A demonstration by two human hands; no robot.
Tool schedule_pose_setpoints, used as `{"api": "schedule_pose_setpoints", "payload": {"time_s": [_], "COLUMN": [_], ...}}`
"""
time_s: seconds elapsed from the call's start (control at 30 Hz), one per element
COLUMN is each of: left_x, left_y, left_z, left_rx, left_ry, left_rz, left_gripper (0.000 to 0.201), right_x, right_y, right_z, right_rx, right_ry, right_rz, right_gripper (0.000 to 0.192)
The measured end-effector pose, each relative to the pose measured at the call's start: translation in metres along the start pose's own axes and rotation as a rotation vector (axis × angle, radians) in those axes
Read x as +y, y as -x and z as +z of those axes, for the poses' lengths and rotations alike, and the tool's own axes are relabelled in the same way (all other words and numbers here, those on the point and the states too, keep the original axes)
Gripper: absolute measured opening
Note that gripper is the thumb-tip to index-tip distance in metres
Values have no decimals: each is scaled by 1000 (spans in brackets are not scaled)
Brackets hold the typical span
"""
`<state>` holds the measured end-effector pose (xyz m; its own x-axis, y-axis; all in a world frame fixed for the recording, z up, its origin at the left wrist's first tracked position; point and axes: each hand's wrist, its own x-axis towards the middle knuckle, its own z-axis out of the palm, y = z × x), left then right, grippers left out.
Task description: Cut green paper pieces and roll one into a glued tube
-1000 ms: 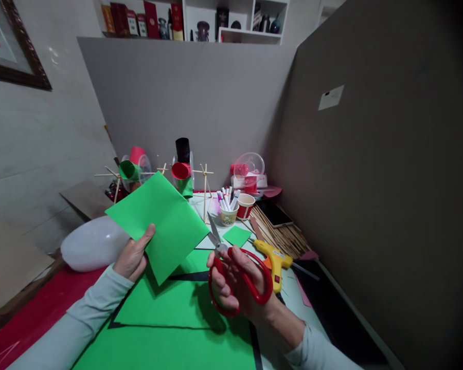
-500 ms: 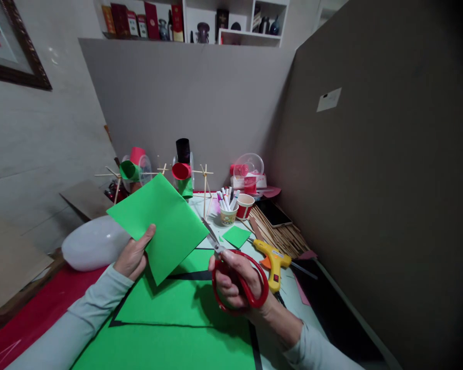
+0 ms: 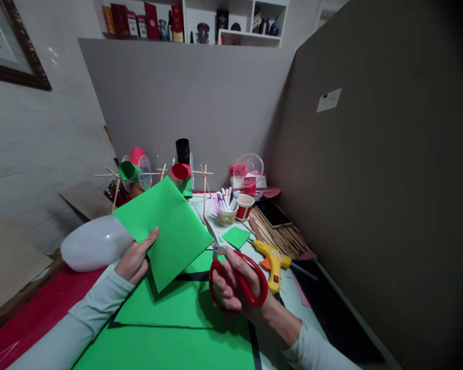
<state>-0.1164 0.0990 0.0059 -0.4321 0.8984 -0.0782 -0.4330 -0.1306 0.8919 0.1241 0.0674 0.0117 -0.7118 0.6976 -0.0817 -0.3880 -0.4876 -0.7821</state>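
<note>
My left hand (image 3: pixel 136 257) pinches a square of green paper (image 3: pixel 170 221) by its left part, thumb on top, holding it tilted above the table. Red-handled scissors (image 3: pixel 259 288) are in my right hand (image 3: pixel 233 282), fingers through the loops. Their blades are parted and meet the right corner of the paper. Below both hands lie larger green sheets (image 3: pixel 158 349) with black edging. A small green piece (image 3: pixel 236 237) rests on the table beyond the scissors.
On the right lie a yellow glue gun (image 3: pixel 274 262), bamboo sticks (image 3: pixel 289 239) and a phone (image 3: pixel 273 213). Behind stand a cup of markers (image 3: pixel 228 216), a red paper cup (image 3: pixel 245 206) and stick frames (image 3: pixel 205 187) with coloured paper tubes (image 3: pixel 181 171). A white balloon (image 3: pixel 94 244) is at left.
The green paper and my left hand have shifted slightly right and down. The scissors' blades have opened wider around the paper's right corner.
</note>
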Motion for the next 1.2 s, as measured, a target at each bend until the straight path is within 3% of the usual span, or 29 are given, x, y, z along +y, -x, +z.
{"api": "schedule_pose_setpoints", "payload": {"time_s": [0.27, 0.83, 1.2], "left_x": [-3, -10, -13], "left_y": [0, 1, 1], "left_z": [-1, -3, -4], "left_rx": [-1, -59, -68], "left_ry": [-2, 37, 46], "left_rz": [8, -34, -67], "left_gripper": [31, 40, 38], "right_x": [4, 6, 9], "right_y": [0, -5, -6], "right_z": [2, -2, -3], "right_rx": [74, 31, 117], "right_ry": [-8, -62, -30], "right_rz": [-46, -82, -75], "right_gripper": [55, 47, 55]}}
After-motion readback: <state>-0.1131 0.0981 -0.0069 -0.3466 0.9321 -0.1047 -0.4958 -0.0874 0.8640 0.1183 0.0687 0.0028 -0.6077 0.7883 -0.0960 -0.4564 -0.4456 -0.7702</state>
